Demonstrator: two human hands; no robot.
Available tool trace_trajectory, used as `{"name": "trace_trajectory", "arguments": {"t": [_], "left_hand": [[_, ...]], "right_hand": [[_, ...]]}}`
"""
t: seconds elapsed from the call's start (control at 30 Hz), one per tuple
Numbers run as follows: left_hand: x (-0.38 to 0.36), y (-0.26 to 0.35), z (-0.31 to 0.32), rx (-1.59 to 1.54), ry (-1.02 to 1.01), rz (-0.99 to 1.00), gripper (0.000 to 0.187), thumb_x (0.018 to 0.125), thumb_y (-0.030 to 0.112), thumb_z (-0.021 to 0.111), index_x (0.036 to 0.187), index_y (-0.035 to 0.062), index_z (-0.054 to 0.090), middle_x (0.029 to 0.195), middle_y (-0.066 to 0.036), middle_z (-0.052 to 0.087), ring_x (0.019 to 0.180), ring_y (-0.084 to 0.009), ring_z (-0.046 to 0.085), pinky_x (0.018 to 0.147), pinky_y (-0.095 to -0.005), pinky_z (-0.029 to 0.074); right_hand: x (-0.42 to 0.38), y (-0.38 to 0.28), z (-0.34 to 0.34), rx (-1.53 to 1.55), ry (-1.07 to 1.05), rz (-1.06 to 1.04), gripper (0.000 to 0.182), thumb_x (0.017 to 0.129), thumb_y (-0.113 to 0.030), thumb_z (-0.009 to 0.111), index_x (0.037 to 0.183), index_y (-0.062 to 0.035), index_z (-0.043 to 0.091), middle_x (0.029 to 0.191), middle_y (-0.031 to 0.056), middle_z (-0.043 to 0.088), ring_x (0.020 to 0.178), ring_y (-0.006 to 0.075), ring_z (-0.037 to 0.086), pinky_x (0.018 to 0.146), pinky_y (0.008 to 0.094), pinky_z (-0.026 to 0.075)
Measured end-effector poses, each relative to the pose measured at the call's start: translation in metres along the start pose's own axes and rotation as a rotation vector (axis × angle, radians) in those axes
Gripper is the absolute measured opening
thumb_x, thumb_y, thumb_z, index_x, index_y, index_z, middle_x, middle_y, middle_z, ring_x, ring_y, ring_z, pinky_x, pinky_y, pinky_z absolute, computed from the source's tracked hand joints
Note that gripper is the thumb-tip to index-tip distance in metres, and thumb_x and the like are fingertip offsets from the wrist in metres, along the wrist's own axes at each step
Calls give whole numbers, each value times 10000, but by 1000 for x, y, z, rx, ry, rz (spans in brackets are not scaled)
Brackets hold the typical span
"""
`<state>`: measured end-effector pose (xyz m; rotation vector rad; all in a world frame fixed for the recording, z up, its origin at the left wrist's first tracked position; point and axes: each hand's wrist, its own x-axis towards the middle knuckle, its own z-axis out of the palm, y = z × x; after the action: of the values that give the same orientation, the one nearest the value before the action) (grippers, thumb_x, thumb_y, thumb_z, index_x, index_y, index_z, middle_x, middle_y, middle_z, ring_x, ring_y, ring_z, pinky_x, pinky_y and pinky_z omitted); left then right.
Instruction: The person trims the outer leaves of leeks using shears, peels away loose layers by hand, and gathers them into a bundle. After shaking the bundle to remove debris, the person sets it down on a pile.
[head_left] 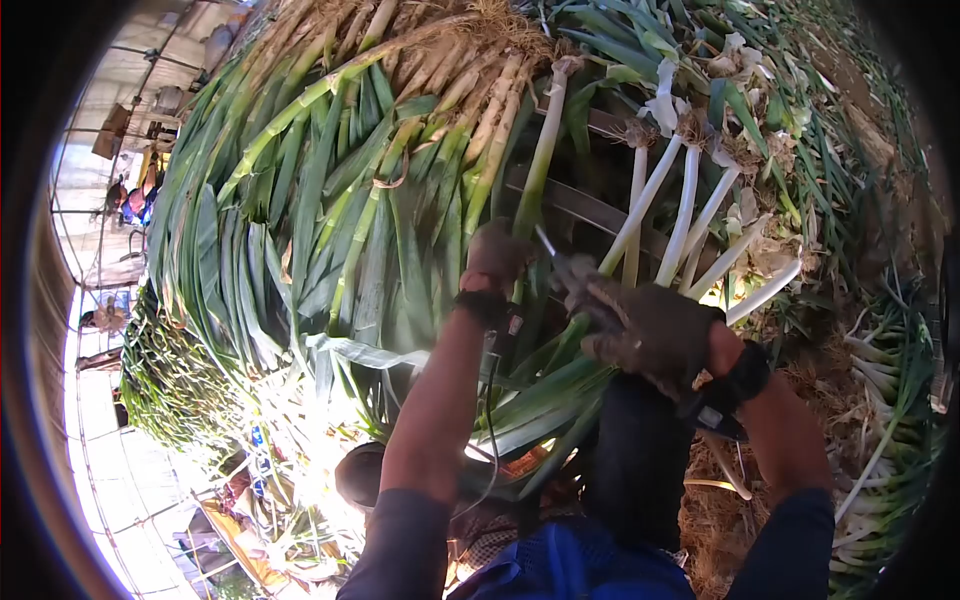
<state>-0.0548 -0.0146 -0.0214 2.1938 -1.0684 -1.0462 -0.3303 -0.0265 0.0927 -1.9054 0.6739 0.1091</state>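
My left hand (pixel 497 256), in a dark glove, is closed around the green part of a leek (pixel 547 140). The leek's root end points up and away from me. Just to the right, my gloved right hand (pixel 655 325) is closed on a small knife, whose thin bright blade (pixel 544 240) sticks out toward the leek. The knife's handle is hidden in the glove. Beyond my right hand several leeks with bare white stems (pixel 685 215) lie side by side, roots away from me.
A large heap of leeks (pixel 330 230) with long green leaves fills the left and far side. Trimmed leeks (pixel 875 440) are stacked at the right edge. Root and peel scraps (pixel 770 160) lie beyond the white stems. My knee (pixel 640 450) is below my right hand.
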Motion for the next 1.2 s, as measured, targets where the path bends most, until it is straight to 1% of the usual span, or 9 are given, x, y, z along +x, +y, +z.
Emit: {"name": "trace_trajectory", "arguments": {"t": [0.13, 0.27, 0.33, 0.57, 0.63, 0.83, 0.87, 1.13, 1.2], "left_hand": [[7, -13, 5, 83, 46, 62, 404, 745, 205, 869, 1058, -14, 740, 884, -201, 765, 790, -313, 747, 730, -408, 584], [1, -15, 8, -41, 43, 45, 414, 750, 249, 870, 1052, -4, 743, 934, -211, 776, 840, -343, 760, 779, -433, 586], [1, -16, 5, 1, 37, 60, 432, 754, 268, 873, 1066, -1, 744, 952, -205, 779, 858, -345, 760, 797, -437, 585], [-9, -6, 0, -54, -26, 1, 464, 764, 283, 874, 1119, 10, 752, 981, -199, 784, 895, -347, 760, 819, -445, 583], [-5, -13, 3, -20, -2, 3, 447, 776, 259, 864, 1127, 6, 752, 975, -196, 785, 876, -330, 763, 804, -436, 583], [-30, 15, -6, -93, -37, -4, 398, 829, 197, 835, 1159, -10, 753, 944, -137, 786, 798, -213, 740, 741, -370, 576], [-33, 21, -7, -130, -43, -32, 391, 837, 190, 831, 1161, -15, 753, 941, -124, 784, 788, -193, 731, 730, -360, 574], [-38, 25, -18, -286, -224, -123, 345, 896, 153, 833, 1174, -30, 741, 904, -33, 745, 756, -122, 673, 665, -291, 552], [-41, 41, -33, -307, -235, -129, 312, 910, 143, 820, 1164, -21, 745, 884, -20, 734, 722, -112, 653, 620, -275, 531]], "right_hand": [[9, -23, -11, -102, -84, 204, 869, 954, -383, 706, 1631, -11, 307, 1239, 337, 681, 1147, 479, 680, 998, 482, 534], [8, -15, -3, -28, -29, 29, 872, 942, -349, 715, 1629, 4, 309, 1351, 245, 673, 1168, 472, 671, 1005, 472, 540], [15, -10, 1, -31, -7, 87, 868, 938, -336, 722, 1625, 4, 314, 1405, 213, 651, 1210, 456, 658, 1030, 457, 533], [95, 37, -40, 38, 370, -46, 821, 924, -330, 734, 1591, -18, 372, 1384, 226, 660, 1257, 399, 650, 1049, 440, 522], [133, 76, -41, 106, 522, -172, 800, 919, -342, 730, 1573, -20, 400, 1348, 238, 679, 1226, 398, 668, 1028, 454, 528], [166, 78, -95, -289, 387, 178, 860, 902, -368, 728, 1624, -71, 366, 1366, 265, 667, 1205, 410, 673, 1018, 468, 525], [164, 94, -84, -242, 496, -24, 781, 902, -372, 725, 1568, -84, 435, 1322, 277, 683, 1174, 439, 675, 1009, 487, 526], [94, 63, -53, -108, 351, 190, 805, 943, -299, 712, 1618, -77, 334, 1371, 160, 689, 1160, 398, 697, 1000, 455, 543], [60, 58, -33, 19, 326, 34, 795, 951, -281, 713, 1620, -78, 334, 1391, 162, 673, 1186, 395, 686, 1005, 449, 542]]}}
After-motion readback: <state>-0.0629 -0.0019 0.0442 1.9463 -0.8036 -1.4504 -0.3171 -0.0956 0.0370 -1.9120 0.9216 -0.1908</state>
